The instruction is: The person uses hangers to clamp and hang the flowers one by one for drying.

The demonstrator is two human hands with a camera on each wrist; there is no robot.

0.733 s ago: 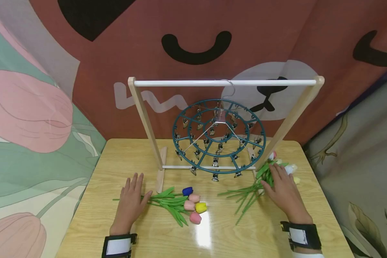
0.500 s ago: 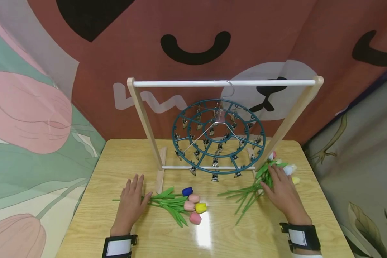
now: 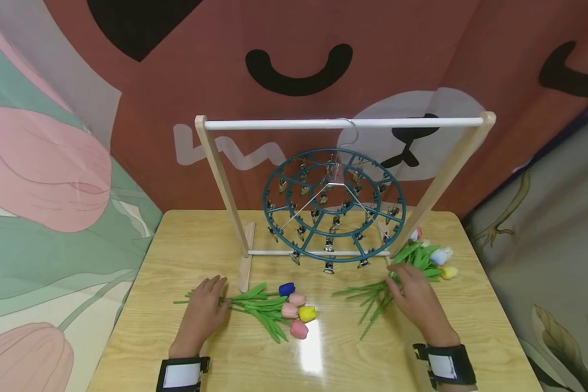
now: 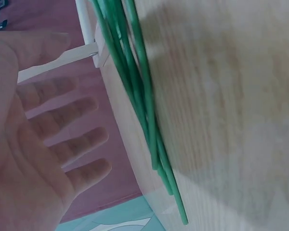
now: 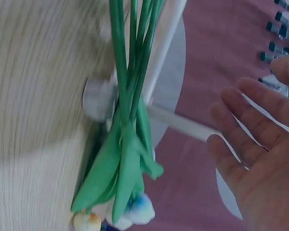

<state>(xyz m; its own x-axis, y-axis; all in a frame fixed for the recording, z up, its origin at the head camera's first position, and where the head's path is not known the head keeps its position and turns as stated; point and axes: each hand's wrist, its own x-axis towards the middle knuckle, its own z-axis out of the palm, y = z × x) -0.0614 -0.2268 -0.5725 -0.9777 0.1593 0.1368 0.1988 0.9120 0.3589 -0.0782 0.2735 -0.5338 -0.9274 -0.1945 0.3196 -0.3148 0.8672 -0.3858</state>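
Two bunches of artificial tulips lie on the table. The left bunch has blue, pink and yellow heads pointing right. Over its stem ends is my left hand; in the left wrist view the green stems pass in front of the spread, slightly bent fingers, which do not wrap them. The right bunch has pale blue, white and yellow heads. My right hand hovers over its stems, partly covering them. In the right wrist view its loosely bent fingers stand apart from the leaves.
Behind the bunches stands a wooden rack with a white top rod. A round teal hanger with several metal clips hangs from it, above the table. One rack foot lies near the left bunch.
My right hand has moved left and toward me, from the leaves to the stems. My left hand has come slightly nearer, its fingers more bent. The tulips and hanger stay in place.
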